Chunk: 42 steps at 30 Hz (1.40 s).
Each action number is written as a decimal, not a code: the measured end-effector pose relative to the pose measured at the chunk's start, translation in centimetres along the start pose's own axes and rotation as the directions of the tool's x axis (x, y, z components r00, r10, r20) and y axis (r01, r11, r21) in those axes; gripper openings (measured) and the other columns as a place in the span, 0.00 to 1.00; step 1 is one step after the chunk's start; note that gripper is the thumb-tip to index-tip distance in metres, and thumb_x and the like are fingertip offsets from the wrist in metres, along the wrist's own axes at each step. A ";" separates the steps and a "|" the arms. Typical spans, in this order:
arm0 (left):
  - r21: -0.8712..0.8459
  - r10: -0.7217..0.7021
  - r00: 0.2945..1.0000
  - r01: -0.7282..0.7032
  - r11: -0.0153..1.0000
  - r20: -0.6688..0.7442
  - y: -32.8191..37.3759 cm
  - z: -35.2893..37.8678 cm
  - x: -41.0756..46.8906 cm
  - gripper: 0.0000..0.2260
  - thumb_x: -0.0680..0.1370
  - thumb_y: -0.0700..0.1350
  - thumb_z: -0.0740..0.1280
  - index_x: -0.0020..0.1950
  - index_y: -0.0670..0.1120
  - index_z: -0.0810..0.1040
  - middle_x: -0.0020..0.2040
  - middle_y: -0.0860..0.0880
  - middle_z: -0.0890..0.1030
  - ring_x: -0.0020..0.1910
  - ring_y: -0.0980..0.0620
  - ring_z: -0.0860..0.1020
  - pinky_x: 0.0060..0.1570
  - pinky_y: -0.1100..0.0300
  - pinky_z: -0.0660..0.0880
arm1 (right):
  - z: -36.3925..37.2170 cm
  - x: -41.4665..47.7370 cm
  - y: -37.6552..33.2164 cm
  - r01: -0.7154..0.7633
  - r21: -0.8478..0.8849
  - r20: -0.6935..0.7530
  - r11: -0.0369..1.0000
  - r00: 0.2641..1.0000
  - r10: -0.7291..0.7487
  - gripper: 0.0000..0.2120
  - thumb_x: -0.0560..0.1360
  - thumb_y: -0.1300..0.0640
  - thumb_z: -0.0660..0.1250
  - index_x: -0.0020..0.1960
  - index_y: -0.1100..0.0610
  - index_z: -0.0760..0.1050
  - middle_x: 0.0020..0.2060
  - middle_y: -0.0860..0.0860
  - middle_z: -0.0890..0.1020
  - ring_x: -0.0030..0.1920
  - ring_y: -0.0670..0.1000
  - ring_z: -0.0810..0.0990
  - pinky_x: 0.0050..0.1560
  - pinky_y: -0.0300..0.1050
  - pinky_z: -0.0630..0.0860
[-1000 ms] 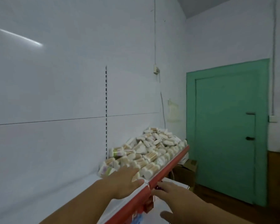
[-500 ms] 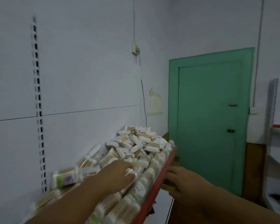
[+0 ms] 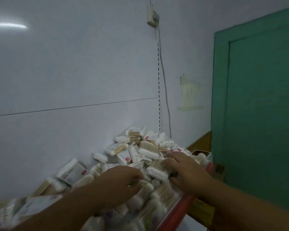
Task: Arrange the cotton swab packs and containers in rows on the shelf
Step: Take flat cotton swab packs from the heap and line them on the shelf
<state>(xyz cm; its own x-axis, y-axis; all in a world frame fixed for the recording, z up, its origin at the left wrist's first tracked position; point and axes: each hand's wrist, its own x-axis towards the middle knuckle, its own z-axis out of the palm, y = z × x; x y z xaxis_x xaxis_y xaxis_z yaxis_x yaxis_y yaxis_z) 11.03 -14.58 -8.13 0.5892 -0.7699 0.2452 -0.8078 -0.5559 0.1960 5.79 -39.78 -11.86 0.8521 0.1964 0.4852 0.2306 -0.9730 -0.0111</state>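
Left hand [image 3: 120, 182] curls down into the heap of cotton swab packs [image 3: 148, 150]; grip hidden under the fingers, cannot tell. Packs at lower left are blurred. Right hand [image 3: 186, 172] lies flat, fingers straight, on one pack [image 3: 158, 169] beside the red shelf lip [image 3: 178, 212], which the frame cuts off below.

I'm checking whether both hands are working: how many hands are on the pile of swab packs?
2. The left hand curls round a swab pack mid-pile; the right hand lies on packs farther right, by the red shelf edge. No other hand shows.
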 end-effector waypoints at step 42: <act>-0.983 -0.335 0.925 0.182 -0.019 0.178 -6.2 -5.5 2.0 0.34 0.57 0.41 0.79 0.62 0.37 0.76 0.58 0.36 0.81 0.53 0.39 0.82 0.50 0.43 0.80 | -2.7 7.6 -2.9 -0.162 0.956 0.096 0.244 0.960 0.264 0.10 0.77 0.56 0.63 0.48 0.50 0.83 0.41 0.55 0.84 0.39 0.53 0.81 0.39 0.48 0.77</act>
<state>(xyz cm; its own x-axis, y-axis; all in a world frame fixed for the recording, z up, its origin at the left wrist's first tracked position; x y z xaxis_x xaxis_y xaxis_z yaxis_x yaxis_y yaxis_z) 17.29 -10.96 -3.60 0.8132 -0.5819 -0.0078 0.1369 0.1781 0.9744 10.27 -35.78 -5.78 0.9237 -0.0564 0.3790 0.3671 -0.1532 -0.9175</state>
